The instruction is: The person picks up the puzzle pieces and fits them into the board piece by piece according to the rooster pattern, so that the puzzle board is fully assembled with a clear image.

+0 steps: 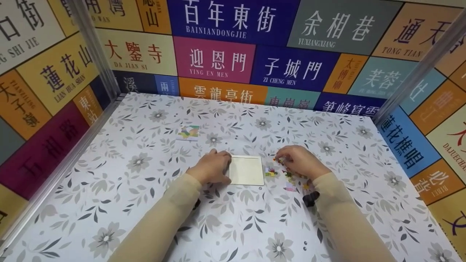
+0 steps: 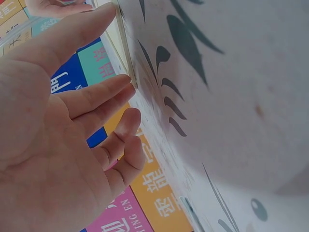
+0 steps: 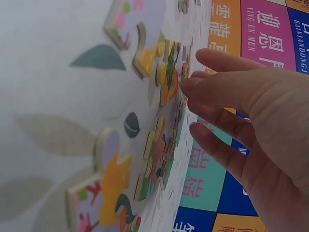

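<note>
Floral-patterned desk (image 1: 225, 225) underneath: the left hand (image 1: 211, 167), fingers extended, touches the left edge of a cream puzzle tray (image 1: 247, 171); jigsaw pieces (image 1: 289, 187) lie right of it, around the right hand (image 1: 303, 161), loosely bent, ungrasping.

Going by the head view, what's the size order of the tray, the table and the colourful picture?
1. Table
2. Tray
3. Colourful picture, though it lies farther away, so true size is unsure.

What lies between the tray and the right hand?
In the head view, at least one puzzle piece lies between the tray and the right hand.
</note>
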The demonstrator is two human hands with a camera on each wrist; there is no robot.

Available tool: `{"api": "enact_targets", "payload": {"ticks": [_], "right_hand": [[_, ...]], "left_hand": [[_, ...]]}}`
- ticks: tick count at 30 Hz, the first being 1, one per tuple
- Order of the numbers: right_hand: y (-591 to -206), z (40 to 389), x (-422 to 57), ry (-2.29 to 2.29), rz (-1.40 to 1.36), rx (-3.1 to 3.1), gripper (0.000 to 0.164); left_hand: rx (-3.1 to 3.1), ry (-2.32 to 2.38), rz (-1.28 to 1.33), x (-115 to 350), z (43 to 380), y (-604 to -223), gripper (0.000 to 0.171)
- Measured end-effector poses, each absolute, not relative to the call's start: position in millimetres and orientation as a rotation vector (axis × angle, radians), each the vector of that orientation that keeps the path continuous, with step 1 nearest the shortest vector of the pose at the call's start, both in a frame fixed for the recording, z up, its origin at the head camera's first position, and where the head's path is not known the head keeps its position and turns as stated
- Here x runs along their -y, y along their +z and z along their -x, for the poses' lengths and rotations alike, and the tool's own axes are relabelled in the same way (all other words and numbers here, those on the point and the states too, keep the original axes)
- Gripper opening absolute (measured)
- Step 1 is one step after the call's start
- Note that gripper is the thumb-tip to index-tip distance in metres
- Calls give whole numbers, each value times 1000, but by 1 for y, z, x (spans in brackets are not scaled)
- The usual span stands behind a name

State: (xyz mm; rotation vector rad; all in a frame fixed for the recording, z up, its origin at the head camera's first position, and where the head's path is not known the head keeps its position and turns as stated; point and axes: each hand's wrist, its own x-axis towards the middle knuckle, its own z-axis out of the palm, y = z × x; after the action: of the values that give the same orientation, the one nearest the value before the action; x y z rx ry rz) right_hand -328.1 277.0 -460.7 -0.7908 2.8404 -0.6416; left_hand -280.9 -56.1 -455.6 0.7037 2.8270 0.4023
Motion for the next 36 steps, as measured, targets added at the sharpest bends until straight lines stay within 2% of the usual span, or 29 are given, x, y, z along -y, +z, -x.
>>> {"api": "enact_targets", "payload": {"ticks": [9, 18, 36], "right_hand": [[-460, 325, -277, -626, 759, -2870, 24], [-465, 323, -278, -619, 861, -2899, 16], [-460, 313, -255, -583, 844, -2916, 15]], "left_hand": [[-2822, 375, -709, 57, 282, -455, 66], [-2807, 425, -746, 60, 281, -456, 65], [-2809, 354, -749, 59, 284, -456, 67]]}}
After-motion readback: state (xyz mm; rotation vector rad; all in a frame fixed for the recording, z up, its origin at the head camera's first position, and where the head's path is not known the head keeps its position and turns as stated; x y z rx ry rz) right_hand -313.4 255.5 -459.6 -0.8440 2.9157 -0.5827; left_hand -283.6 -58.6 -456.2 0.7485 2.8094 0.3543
